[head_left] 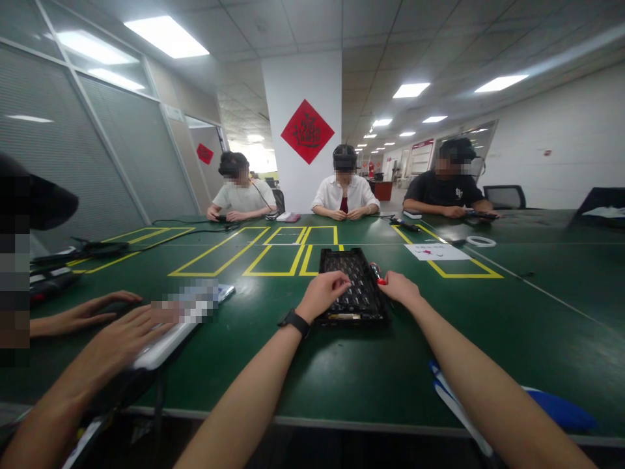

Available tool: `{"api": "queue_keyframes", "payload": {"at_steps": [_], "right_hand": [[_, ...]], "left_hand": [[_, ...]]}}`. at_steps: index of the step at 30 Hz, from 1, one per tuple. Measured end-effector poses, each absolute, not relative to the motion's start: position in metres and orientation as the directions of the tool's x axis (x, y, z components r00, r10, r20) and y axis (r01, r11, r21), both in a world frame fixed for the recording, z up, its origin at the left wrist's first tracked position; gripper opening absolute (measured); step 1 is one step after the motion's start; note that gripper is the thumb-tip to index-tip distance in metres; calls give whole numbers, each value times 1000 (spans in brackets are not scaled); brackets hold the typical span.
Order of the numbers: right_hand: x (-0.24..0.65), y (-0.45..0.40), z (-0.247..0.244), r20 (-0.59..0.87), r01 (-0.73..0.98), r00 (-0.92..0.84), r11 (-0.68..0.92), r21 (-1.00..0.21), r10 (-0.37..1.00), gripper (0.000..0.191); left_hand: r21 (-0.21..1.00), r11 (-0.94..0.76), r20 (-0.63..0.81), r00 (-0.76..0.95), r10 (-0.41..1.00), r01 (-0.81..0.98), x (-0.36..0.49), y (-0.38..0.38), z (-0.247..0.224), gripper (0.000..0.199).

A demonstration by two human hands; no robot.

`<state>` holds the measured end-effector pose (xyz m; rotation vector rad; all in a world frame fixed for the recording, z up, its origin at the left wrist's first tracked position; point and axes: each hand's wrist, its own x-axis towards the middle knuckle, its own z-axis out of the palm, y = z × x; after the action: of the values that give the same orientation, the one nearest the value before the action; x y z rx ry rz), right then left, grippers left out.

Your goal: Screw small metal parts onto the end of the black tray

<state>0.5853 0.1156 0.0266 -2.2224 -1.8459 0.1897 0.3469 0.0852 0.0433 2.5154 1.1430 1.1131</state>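
Observation:
A black open case lies on the green table in front of me, its inside filled with rows of small dark, shiny pieces too small to name. My left hand, with a black watch at the wrist, reaches over the case's left side. Its fingers are curled together in a pinch above the rows; what is between them, if anything, is hidden. At the case's right edge my right hand is closed on a red-handled tool. Clear or metallic parts show beyond the red, but the tool's kind cannot be made out.
At my left, another person's hands rest by a white, partly blurred object. Three people sit across the table. Yellow tape outlines, a paper sheet and a white ring lie beyond. Blue-and-white material lies under my right forearm.

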Motion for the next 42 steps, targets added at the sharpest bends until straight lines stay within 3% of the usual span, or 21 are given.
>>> {"api": "queue_keyframes", "payload": {"at_steps": [7,13,15,17,19,23,34,38,42], "right_hand": [[571,115,20,143,963,205,-173,-205,968,42],[572,115,30,267,915,280,-172,-366,922,35],[569,111,42,370,848,309,-77,-525,876,41],[559,103,55,511,675,349,168,-718,785,44],[542,91,64,582,486,393,377,-789,711,44],[508,68,63,613,307,341,532,-789,713,38],[488,58,53,527,37,269,538,-842,806,42],[485,58,48,502,31,223,509,-860,836,40],[479,55,43,549,66,265,553,-830,793,35]], "left_hand": [[603,-670,407,555,726,434,351,88,36,30],[653,-637,397,531,749,410,351,91,34,36],[684,-618,393,518,760,388,351,92,34,37],[715,-599,381,519,765,359,352,92,34,37],[740,-589,379,521,765,325,352,91,36,38],[766,-584,403,509,761,267,353,86,41,37],[743,-621,364,629,687,249,355,86,36,31],[758,-622,363,664,653,197,356,85,36,26],[745,-614,394,571,720,261,357,82,39,23]]}}
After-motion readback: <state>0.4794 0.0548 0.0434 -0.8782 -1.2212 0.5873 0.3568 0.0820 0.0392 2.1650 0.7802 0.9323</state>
